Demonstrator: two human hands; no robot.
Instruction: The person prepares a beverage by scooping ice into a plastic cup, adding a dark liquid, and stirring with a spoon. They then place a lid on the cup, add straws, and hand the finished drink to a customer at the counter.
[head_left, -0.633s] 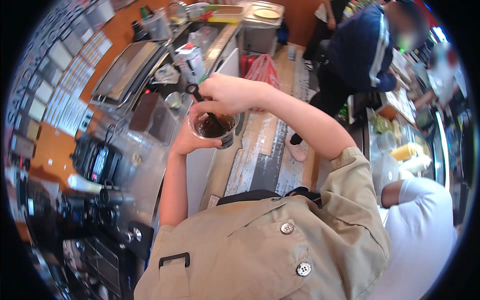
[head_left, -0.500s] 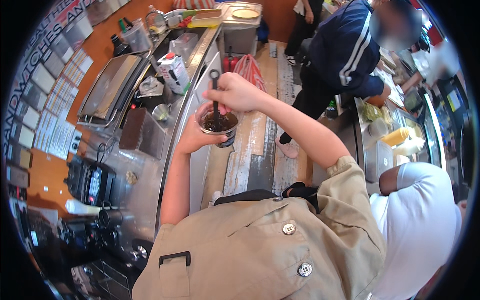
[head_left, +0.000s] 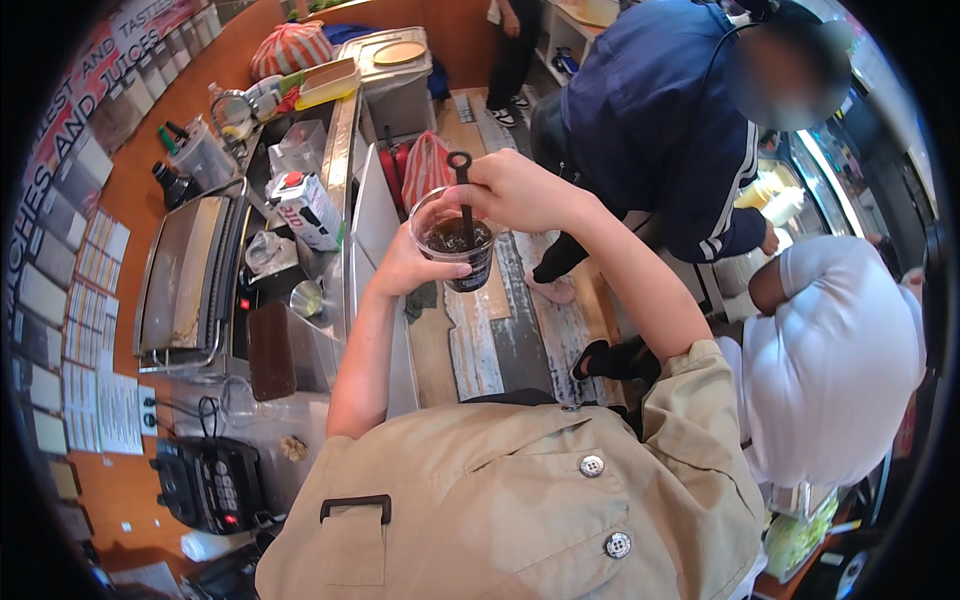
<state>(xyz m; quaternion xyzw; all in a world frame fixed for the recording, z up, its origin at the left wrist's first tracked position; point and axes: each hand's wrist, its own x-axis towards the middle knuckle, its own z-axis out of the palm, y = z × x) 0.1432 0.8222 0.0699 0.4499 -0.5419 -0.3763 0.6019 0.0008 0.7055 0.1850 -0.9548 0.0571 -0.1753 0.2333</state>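
Observation:
A clear plastic cup [head_left: 480, 277] with a dark brown drink and what look like pieces of ice in it is held up in front of me, over the gap beside the counter. My left hand [head_left: 412, 268] is wrapped around its side, thumb across the front. From above, my right hand [head_left: 530, 192] pinches a black stirrer [head_left: 466, 200] with a ring at its top end. The stirrer stands nearly upright, its lower end hidden in the drink.
Along the left counter are a milk carton [head_left: 308, 212], a flat grill press [head_left: 185, 275], a brown-lidded container [head_left: 272, 350] and a black appliance [head_left: 208, 485]. A person in a navy jacket [head_left: 640, 110] leans in at the right, near a person in white [head_left: 840, 370].
My view has shifted, and the cup and both hands appear farther right. The stirrer remains in the cup. The person in navy has moved nearer to the person in white.

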